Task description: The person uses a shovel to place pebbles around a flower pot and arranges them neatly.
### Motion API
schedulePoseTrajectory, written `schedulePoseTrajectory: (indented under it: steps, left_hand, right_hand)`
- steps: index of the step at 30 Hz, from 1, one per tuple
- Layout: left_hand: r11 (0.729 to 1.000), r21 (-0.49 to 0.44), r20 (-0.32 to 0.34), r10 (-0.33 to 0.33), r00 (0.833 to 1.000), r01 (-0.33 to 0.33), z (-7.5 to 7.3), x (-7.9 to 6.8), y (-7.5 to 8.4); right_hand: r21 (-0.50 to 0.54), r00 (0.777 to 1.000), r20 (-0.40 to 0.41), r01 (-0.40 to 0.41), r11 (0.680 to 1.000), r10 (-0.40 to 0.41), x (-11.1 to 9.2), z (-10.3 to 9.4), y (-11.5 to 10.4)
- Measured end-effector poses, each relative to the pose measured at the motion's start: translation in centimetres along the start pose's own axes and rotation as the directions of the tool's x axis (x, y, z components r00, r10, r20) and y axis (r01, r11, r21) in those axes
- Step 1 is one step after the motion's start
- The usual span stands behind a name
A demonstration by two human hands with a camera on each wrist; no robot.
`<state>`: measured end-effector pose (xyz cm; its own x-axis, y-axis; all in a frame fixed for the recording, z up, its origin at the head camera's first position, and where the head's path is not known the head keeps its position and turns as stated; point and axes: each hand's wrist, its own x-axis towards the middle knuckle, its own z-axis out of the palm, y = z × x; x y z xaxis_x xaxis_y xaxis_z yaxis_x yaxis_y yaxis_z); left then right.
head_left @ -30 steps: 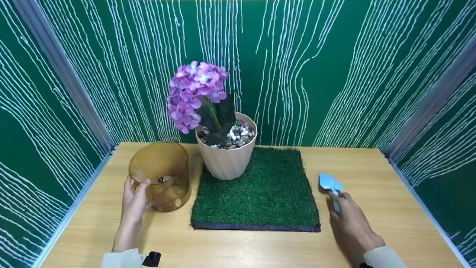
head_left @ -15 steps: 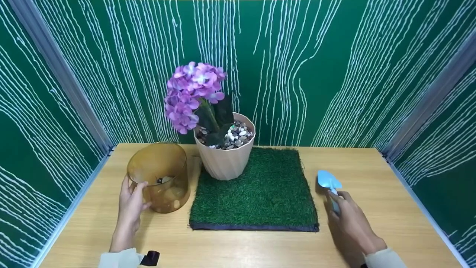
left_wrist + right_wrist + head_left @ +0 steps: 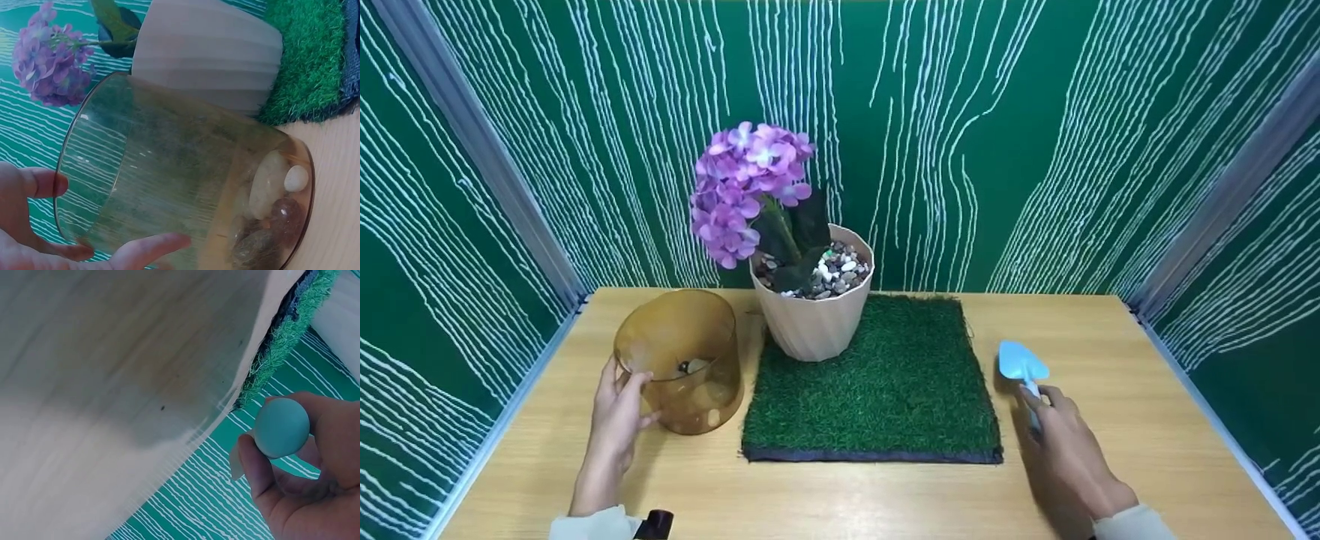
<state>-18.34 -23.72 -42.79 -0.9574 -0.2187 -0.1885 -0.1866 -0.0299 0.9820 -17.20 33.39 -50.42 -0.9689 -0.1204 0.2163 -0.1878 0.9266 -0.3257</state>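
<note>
My left hand (image 3: pixel 613 420) holds the near left side of a see-through amber container (image 3: pixel 690 397), fingers and thumb spread along its wall and rim. Several stones (image 3: pixel 269 183), pale and dark, lie at the container's bottom in the left wrist view. On the right, my right hand (image 3: pixel 1069 442) grips the handle of a small light blue trowel (image 3: pixel 1021 361), whose blade points away from me over the table. The rounded handle end (image 3: pixel 282 427) shows between thumb and fingers in the right wrist view.
Between the hands lies a square of artificial grass (image 3: pixel 885 405) on the wooden table (image 3: pixel 840 499). A pale ribbed pot (image 3: pixel 814 326) with pebbles and a purple flower (image 3: pixel 746 187) stands on its back left corner. Green walls (image 3: pixel 930 150) with white lines enclose the table.
My left hand and the amber container have shifted slightly toward me. The trowel stays in my right hand, its blade a touch farther from me. The pot and grass square stay put.
</note>
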Motion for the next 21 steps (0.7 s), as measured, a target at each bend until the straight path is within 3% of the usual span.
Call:
schedulePoseTrajectory:
  steps: [9,12,21]
  left_hand:
    - [1.000,0.009,0.037,0.019,0.999,-0.020,-0.8,-0.7,-0.1]
    - [1.000,0.015,0.051,0.011,0.999,-0.011,-1.2,-0.9,-0.1]
    - [1.000,0.008,0.094,-0.008,0.995,0.007,-2.0,-1.3,-0.3]
  right_hand:
    - [-0.092,0.991,-0.102,0.077,0.993,-0.087,-0.5,0.4,0.1]
    - [-0.077,0.987,-0.126,0.092,0.993,-0.101,-0.7,0.5,0.2]
    - [-0.078,0.986,-0.127,0.101,0.992,-0.110,-0.9,0.5,0.4]
